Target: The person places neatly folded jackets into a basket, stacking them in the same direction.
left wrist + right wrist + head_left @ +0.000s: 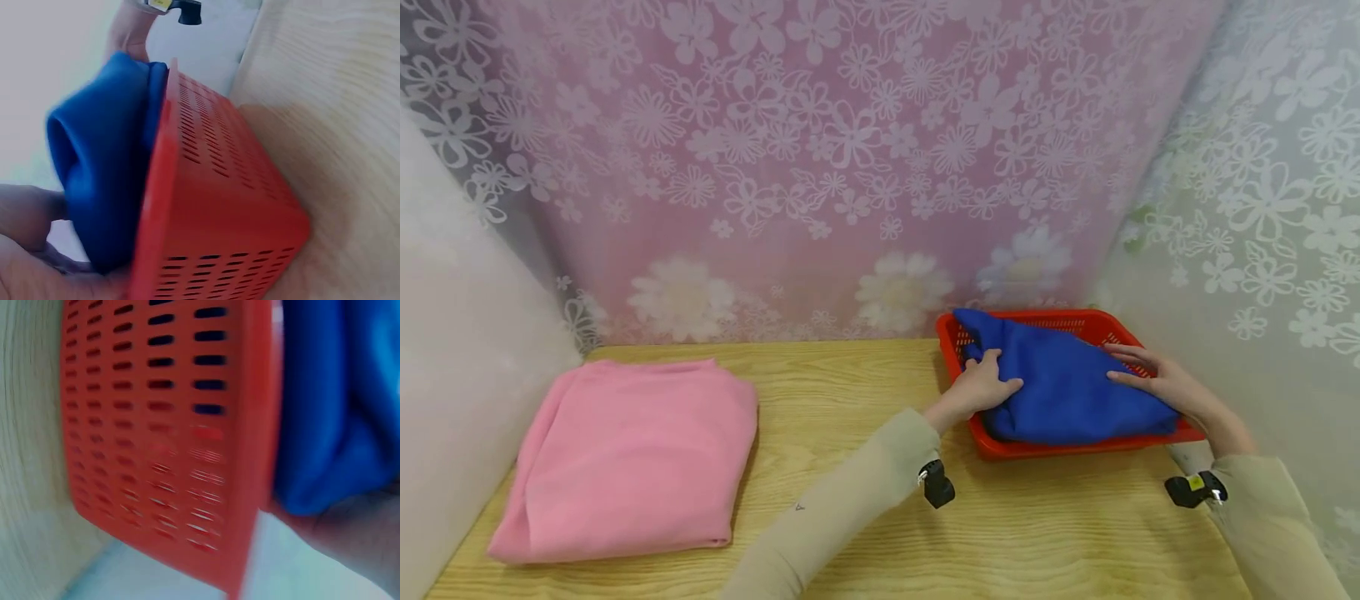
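Observation:
A piece of folded blue cloth (1075,387) lies in a red plastic basket (1093,450), with one corner rising over the back left rim. At the basket's left side, my left hand (973,389) grips the cloth's left edge with thumb and fingers. My right hand (1165,383) rests at the right edge of the cloth, its fingers fairly straight and its thumb on top. In the left wrist view, fingers (28,215) touch the raised blue fold. The right wrist view shows the hand (356,534) against the cloth, its fingertips hidden.
A folded pink cloth (640,462) lies on the left of the wooden table (842,375). Flower-patterned curtains (850,167) hang behind the table and at both sides, the right one close to the basket. The basket has slotted walls.

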`<control>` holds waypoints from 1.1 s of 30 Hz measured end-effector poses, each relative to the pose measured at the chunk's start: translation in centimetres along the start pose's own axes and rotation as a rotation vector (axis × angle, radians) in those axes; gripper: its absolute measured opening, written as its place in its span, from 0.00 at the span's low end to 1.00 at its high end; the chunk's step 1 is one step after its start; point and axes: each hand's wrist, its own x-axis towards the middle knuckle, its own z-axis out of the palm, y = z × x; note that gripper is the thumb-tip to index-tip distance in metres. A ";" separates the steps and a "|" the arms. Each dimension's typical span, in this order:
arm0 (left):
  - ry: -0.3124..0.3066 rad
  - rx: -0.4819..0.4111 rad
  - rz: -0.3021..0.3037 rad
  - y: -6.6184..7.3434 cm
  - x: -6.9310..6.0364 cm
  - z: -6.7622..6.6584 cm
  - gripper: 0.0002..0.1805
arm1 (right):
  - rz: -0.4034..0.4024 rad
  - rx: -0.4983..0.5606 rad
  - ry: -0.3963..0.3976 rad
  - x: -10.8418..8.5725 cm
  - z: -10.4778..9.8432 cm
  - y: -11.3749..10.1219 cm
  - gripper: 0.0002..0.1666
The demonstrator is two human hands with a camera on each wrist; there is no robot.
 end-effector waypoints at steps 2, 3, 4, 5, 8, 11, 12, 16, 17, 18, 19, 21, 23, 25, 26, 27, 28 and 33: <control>0.017 0.167 0.043 0.2 -0.7 -0.3 0.35 | -0.024 -0.079 0.033 -0.9 -0.2 -0.9 0.35; 0.029 0.248 0.064 0.4 -1.0 -0.5 0.36 | -0.043 -0.091 0.039 -1.5 -0.3 -1.3 0.35; 0.044 0.318 0.092 0.4 -1.3 -0.7 0.37 | -0.058 -0.114 0.042 -2.2 -0.4 -1.8 0.34; 0.057 0.375 0.128 0.4 -1.5 -0.8 0.38 | -0.065 -0.132 0.040 -2.8 -0.5 -2.1 0.34; 0.052 0.513 0.278 0.1 -1.9 -1.2 0.37 | -0.065 -0.152 -0.006 -4.1 -0.6 -2.5 0.32; -0.001 0.616 0.419 -0.6 -1.8 -1.2 0.34 | -0.049 -0.150 -0.052 -4.3 -0.2 -2.2 0.31; -0.014 0.647 0.450 -0.8 -1.7 -1.1 0.33 | -0.043 -0.158 -0.057 -4.1 0.1 -2.0 0.31; -0.009 0.740 0.463 -1.5 -1.4 -0.1 0.31 | -0.066 -0.194 -0.038 -3.2 1.4 -1.1 0.31; 0.003 0.762 0.462 -1.6 -1.4 0.1 0.30 | -0.073 -0.219 -0.029 -2.9 1.8 -1.0 0.31; 0.016 0.785 0.463 -1.7 -1.3 0.3 0.30 | -0.080 -0.240 -0.021 -2.7 2.1 -0.8 0.31; 0.029 0.814 0.467 -1.8 -1.3 0.6 0.29 | -0.085 -0.251 -0.020 -2.5 2.4 -0.7 0.31; 0.049 0.872 0.468 -1.8 -1.2 1.0 0.28 | -0.084 -0.298 -0.013 -2.0 3.1 -0.6 0.30; 0.064 0.929 0.458 -1.9 -1.0 1.4 0.26 | -0.071 -0.323 -0.026 -1.5 3.7 -0.6 0.31; 0.060 0.972 0.432 -1.9 -0.7 1.7 0.25 | -0.062 -0.348 -0.040 -1.1 4.3 -0.7 0.31; 0.053 0.985 0.417 -1.9 -0.6 1.9 0.24 | -0.063 -0.365 -0.042 -0.9 4.5 -0.7 0.30; 0.043 0.992 0.403 -1.9 -0.5 2.0 0.24 | -0.065 -0.373 -0.045 -0.8 4.7 -0.8 0.30; 0.036 0.998 0.394 -1.9 -0.5 2.0 0.24 | -0.058 -0.369 -0.046 -0.8 4.8 -0.8 0.29; 0.008 1.004 0.373 -1.8 -0.3 2.0 0.23 | -0.050 -0.355 -0.032 -0.7 5.0 -0.8 0.28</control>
